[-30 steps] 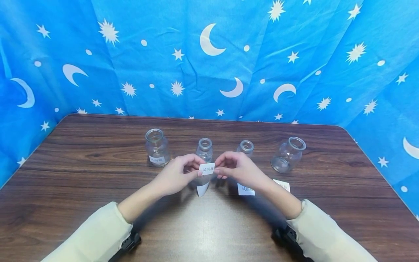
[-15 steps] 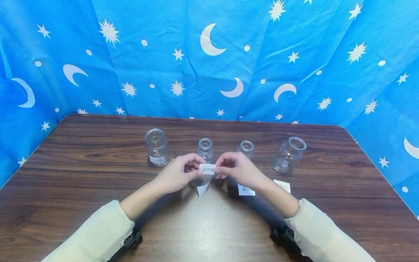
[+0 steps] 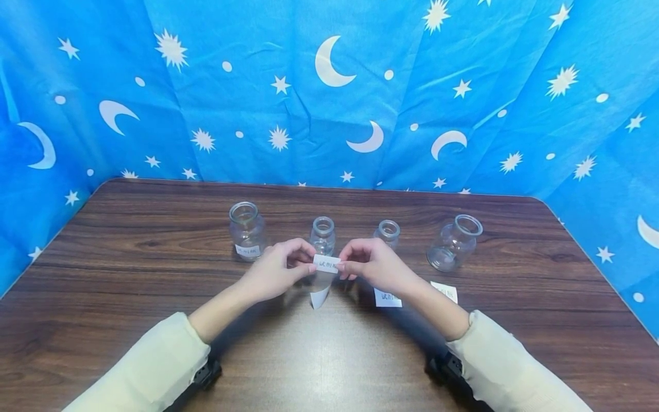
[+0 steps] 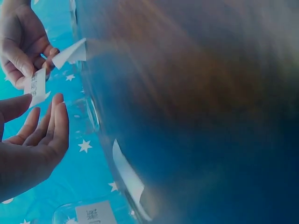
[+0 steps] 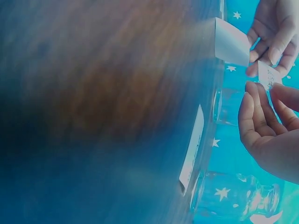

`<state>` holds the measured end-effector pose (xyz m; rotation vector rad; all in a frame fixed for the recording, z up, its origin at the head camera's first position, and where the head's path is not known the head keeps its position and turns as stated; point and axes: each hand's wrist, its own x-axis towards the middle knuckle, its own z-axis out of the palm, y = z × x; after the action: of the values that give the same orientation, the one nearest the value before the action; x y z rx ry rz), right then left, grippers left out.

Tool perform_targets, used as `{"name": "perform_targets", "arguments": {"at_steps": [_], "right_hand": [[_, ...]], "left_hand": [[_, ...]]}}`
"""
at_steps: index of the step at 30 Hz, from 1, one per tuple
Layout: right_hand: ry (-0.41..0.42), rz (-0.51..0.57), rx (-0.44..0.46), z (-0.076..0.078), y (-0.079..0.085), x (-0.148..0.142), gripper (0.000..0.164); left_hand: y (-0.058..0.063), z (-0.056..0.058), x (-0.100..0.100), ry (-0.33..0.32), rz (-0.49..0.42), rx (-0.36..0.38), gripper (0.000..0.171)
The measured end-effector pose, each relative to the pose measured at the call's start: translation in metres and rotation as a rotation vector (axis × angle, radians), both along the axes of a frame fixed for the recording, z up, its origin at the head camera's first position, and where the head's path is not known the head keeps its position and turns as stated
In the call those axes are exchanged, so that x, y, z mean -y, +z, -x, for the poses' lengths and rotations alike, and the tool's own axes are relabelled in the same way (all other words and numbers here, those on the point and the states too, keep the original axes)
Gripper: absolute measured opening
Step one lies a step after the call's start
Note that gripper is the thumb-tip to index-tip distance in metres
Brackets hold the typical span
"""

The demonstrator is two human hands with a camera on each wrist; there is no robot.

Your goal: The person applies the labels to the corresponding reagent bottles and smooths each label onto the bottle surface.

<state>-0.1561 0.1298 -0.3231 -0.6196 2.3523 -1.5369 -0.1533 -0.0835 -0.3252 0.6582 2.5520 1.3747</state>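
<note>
A small white label [image 3: 326, 264] with handwritten dark characters is stretched between both hands, above the table. My left hand [image 3: 275, 270] pinches its left end between thumb and fingers. At the right end, my right hand [image 3: 378, 266] pinches it the same way. Right behind the label stands a small clear glass bottle [image 3: 323, 232], its lower part hidden. On the table just below lies a curled white paper piece [image 3: 318, 298]. In the left wrist view the label [image 4: 37, 86] bridges the two hands; the right wrist view shows the label [image 5: 268, 74] close to the thumb tips.
A glass jar [image 3: 246, 226] wearing a white label [image 3: 247, 251] stands at left. Another small bottle [image 3: 388, 230] is partly behind the right hand, and a plain jar [image 3: 453, 243] stands at right. Two written paper labels [image 3: 387, 298] [image 3: 445, 292] lie near the right forearm.
The label has risen slightly and its face has tilted back, looking narrower. Both hands keep their pinch and have barely moved; bottles and papers stay in place.
</note>
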Motion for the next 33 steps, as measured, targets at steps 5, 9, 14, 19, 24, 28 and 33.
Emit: {"name": "perform_targets", "arguments": {"at_steps": [5,9,14,19,24,28,33], "right_hand": [[0.000,-0.032,-0.017,0.003,-0.001,0.001,0.003],[-0.016,-0.066,-0.043,0.005,-0.002,0.003,0.003],[-0.044,-0.096,-0.068,0.006,-0.001,0.006,0.003],[-0.082,-0.135,-0.110,0.008,-0.002,0.009,0.006],[-0.119,-0.188,-0.157,0.011,-0.005,0.012,0.009],[-0.150,-0.217,-0.167,0.012,-0.005,0.014,0.010],[-0.158,-0.209,-0.182,0.014,-0.007,0.015,0.010]], "left_hand": [[0.002,0.005,-0.001,0.037,0.092,-0.076,0.007],[0.003,0.009,-0.002,0.043,0.138,-0.106,0.005],[0.001,0.015,-0.003,0.054,0.157,-0.127,0.007],[-0.002,0.018,-0.003,0.063,0.187,-0.129,0.007],[-0.003,0.018,-0.005,0.073,0.212,-0.125,0.007],[-0.003,0.019,-0.007,0.092,0.231,-0.116,0.007],[-0.002,0.019,-0.009,0.107,0.252,-0.126,0.006]]}}
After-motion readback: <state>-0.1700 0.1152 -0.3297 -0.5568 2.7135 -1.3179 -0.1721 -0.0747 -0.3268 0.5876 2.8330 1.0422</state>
